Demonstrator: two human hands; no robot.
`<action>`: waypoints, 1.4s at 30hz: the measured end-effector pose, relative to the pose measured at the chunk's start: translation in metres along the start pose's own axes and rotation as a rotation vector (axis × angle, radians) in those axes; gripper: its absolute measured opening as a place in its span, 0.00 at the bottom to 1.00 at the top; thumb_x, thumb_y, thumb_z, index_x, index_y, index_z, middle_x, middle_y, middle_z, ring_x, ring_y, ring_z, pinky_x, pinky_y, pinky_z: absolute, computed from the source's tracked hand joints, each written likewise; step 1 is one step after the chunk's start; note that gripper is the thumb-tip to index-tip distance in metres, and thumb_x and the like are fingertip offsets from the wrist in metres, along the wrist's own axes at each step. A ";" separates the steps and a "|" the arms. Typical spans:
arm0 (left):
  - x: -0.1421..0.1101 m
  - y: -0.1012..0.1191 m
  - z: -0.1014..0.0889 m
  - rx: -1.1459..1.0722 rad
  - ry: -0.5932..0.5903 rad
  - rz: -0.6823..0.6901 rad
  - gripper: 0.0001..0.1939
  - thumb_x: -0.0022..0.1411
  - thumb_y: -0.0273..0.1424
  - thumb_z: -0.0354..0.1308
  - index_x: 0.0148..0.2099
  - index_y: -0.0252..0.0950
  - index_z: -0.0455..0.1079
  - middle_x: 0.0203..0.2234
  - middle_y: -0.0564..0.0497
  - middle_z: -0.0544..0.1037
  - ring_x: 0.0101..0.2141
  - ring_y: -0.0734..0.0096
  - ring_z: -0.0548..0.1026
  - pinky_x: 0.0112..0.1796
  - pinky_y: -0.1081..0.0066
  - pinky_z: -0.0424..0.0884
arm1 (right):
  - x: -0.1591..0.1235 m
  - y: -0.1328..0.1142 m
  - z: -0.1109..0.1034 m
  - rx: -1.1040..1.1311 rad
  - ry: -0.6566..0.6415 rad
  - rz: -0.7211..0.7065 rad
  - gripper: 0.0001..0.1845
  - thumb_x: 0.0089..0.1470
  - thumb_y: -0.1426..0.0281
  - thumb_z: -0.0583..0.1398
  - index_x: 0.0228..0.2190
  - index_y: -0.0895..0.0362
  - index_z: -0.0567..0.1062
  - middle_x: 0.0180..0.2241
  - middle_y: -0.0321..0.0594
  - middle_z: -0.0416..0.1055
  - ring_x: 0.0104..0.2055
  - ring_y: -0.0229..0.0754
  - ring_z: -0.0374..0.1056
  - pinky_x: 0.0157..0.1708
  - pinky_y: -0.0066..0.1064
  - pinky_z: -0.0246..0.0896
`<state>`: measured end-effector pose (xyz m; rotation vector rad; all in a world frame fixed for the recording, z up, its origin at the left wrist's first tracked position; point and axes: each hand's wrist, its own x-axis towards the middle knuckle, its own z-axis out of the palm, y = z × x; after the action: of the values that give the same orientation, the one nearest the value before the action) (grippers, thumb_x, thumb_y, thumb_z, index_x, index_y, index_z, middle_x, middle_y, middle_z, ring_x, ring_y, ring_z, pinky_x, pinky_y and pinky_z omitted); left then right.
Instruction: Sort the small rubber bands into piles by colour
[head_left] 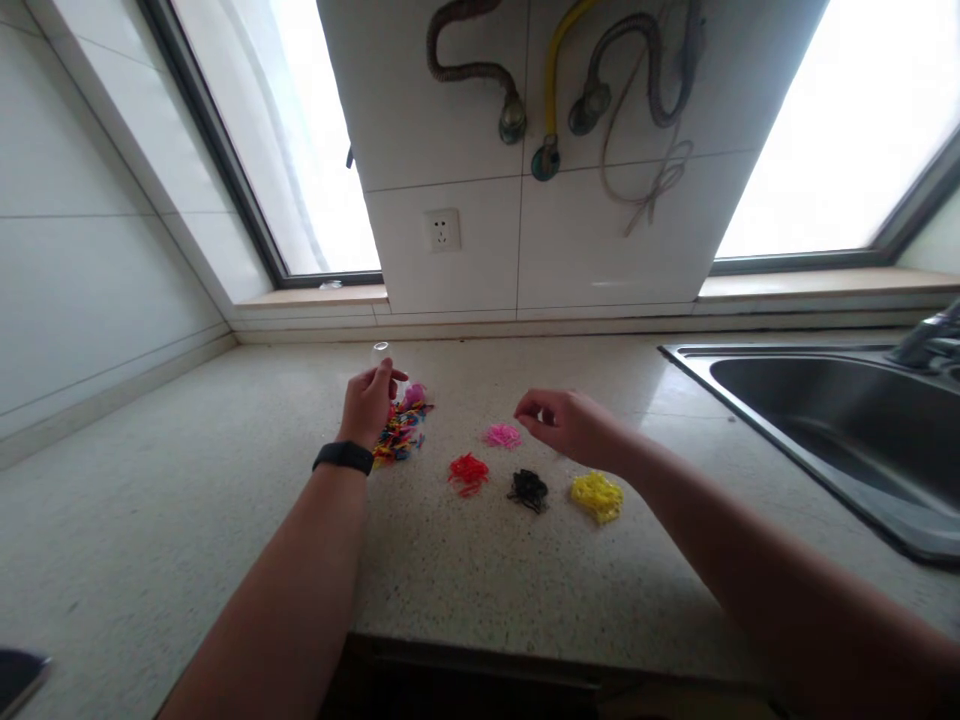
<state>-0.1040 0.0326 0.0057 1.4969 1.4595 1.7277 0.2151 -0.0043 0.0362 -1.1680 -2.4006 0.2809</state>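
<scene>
My left hand (367, 402), with a black band on its wrist, has its fingers curled at the edge of a mixed heap of small coloured rubber bands (401, 432). A clear plastic container (381, 350) shows just behind this hand; whether the fingers touch it is hidden. Thumb and fingers of my right hand (555, 418) are pinched together just right of a small pink pile (502, 435); anything between them is too small to make out. Nearer to me lie a red pile (469, 474), a black pile (529, 490) and a yellow pile (597, 496), each of one colour.
The speckled pale countertop (480, 580) runs back to a tiled wall. A steel sink (840, 420) with a faucet (930, 335) is set in at the right. A wall socket (442, 230) and hanging hoses (551, 90) are at the back. Something dark (19, 680) lies at the lower left.
</scene>
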 end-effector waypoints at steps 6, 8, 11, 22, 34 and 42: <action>0.002 -0.001 -0.003 -0.064 0.091 -0.019 0.28 0.64 0.50 0.49 0.27 0.32 0.74 0.14 0.55 0.63 0.16 0.76 0.59 0.18 0.72 0.53 | 0.056 -0.051 0.032 -0.088 -0.188 -0.217 0.12 0.57 0.70 0.59 0.42 0.54 0.78 0.40 0.41 0.79 0.40 0.41 0.71 0.39 0.28 0.57; 0.003 -0.001 -0.004 -0.063 0.106 -0.019 0.29 0.65 0.51 0.48 0.27 0.33 0.74 0.13 0.55 0.63 0.16 0.76 0.59 0.19 0.72 0.53 | 0.074 -0.059 0.049 -0.145 -0.241 -0.237 0.14 0.57 0.70 0.58 0.44 0.54 0.78 0.43 0.43 0.78 0.44 0.44 0.72 0.41 0.30 0.58; 0.003 -0.002 -0.004 -0.055 0.118 -0.019 0.30 0.65 0.51 0.47 0.27 0.33 0.74 0.13 0.55 0.62 0.16 0.76 0.59 0.19 0.71 0.54 | 0.095 -0.065 0.073 -0.225 -0.295 -0.234 0.15 0.58 0.69 0.57 0.46 0.52 0.77 0.45 0.44 0.78 0.45 0.47 0.73 0.39 0.31 0.60; 0.005 -0.005 -0.004 -0.079 0.127 -0.009 0.29 0.66 0.49 0.47 0.26 0.32 0.74 0.14 0.55 0.62 0.17 0.76 0.59 0.20 0.72 0.54 | 0.119 -0.070 0.086 -0.300 -0.411 -0.248 0.13 0.57 0.64 0.58 0.42 0.50 0.79 0.42 0.42 0.79 0.42 0.47 0.73 0.35 0.30 0.60; 0.001 -0.001 0.003 -0.060 0.083 0.004 0.29 0.67 0.48 0.47 0.26 0.32 0.74 0.13 0.55 0.62 0.16 0.77 0.59 0.19 0.73 0.52 | 0.087 -0.051 0.059 -0.086 -0.245 -0.263 0.08 0.55 0.69 0.60 0.37 0.55 0.79 0.36 0.41 0.79 0.36 0.40 0.71 0.35 0.27 0.56; -0.009 0.009 0.012 0.012 -0.039 0.018 0.29 0.68 0.47 0.47 0.26 0.32 0.75 0.14 0.55 0.64 0.18 0.75 0.62 0.21 0.73 0.56 | 0.030 -0.009 0.009 0.372 0.040 -0.061 0.04 0.52 0.71 0.63 0.31 0.59 0.77 0.26 0.36 0.72 0.28 0.34 0.65 0.28 0.26 0.57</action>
<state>-0.0874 0.0267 0.0082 1.5454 1.4435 1.6939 0.1890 0.0138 0.0410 -0.9196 -2.2191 0.6454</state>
